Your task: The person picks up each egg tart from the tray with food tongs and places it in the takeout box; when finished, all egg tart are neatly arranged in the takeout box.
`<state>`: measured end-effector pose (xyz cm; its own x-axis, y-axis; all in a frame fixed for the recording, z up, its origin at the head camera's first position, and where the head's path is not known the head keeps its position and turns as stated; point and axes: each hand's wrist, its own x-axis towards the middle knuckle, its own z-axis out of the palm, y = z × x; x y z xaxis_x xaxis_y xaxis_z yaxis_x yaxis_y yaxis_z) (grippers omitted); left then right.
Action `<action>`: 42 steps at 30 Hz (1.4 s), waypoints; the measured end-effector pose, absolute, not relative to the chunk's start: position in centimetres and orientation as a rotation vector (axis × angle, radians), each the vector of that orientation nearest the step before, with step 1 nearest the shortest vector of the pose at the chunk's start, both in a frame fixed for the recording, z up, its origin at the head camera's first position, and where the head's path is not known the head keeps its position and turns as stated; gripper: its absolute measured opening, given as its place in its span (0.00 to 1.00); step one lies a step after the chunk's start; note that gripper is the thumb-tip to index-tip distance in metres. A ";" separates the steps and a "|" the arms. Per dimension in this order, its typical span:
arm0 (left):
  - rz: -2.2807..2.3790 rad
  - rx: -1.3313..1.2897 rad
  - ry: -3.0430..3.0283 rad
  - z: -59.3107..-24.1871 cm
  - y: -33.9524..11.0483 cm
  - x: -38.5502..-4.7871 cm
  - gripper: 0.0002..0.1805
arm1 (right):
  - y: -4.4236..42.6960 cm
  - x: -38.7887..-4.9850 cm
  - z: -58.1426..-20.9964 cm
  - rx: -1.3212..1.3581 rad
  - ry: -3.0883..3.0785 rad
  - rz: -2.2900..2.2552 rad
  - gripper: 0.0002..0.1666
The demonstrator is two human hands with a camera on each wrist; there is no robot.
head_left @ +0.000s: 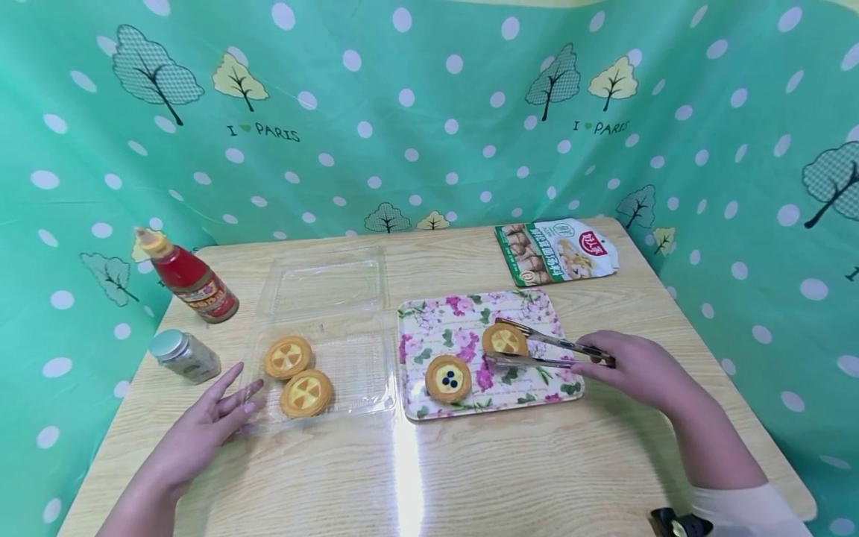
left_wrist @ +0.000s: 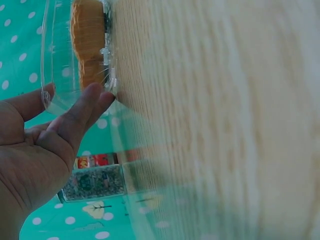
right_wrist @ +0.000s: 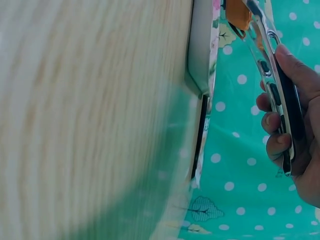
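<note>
Tongs [head_left: 560, 342], gripped in the curled right hand [head_left: 629, 367], pinch a tart [head_left: 505, 339] over a floral tray [head_left: 513, 403]; the left hand [head_left: 204, 429], fingers spread, touches a clear container [head_left: 365, 358].

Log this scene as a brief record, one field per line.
left hand: touches the clear container's side
right hand: grips metal tongs
metal tongs: arms either side of a wedge-topped tart
wedge-topped tart: above or on the floral tray; contact unclear
floral tray: also bears a berry tart
berry tart: three dark berries on top
clear container: lid open; two tarts inside
left of container: red bottle, jar
behind tray: food packet
</note>
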<state>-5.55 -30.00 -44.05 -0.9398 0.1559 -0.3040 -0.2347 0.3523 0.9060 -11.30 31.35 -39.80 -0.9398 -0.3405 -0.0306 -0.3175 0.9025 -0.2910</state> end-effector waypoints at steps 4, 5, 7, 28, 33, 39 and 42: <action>1.599 -0.086 2.283 -44.0 -29.9 -5.6 0.44 | 30.9 -11.7 -39.8 -0.511 2.991 -0.436 0.35; 1.596 -0.090 2.282 -43.9 -29.9 -5.6 0.44 | 30.7 -11.8 -39.8 -0.513 2.992 -0.435 0.35; 1.592 -0.098 2.278 -43.9 -29.8 -5.6 0.44 | 30.4 -12.0 -39.8 -0.518 2.993 -0.434 0.36; 1.620 -0.082 2.249 -44.2 -29.8 -5.6 0.44 | 25.1 -14.7 -38.6 -0.636 2.980 -0.401 0.40; 1.629 -0.076 2.248 -44.3 -29.8 -5.6 0.44 | 23.7 -15.4 -38.4 -0.716 2.996 -0.391 0.40; 1.632 -0.071 2.248 -44.1 -29.9 -5.6 0.45 | 22.0 -16.0 -37.9 -0.751 2.989 -0.422 0.38; 1.628 -0.072 2.251 -44.0 -29.9 -5.6 0.45 | 21.1 -16.2 -37.6 -0.766 2.985 -0.417 0.38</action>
<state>-5.64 -29.87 -44.00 -0.9337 0.1669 -0.3167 -0.2484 0.3349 0.9089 -16.25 21.14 -37.64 -0.8781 -0.4772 0.0355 -0.4686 0.8426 -0.2654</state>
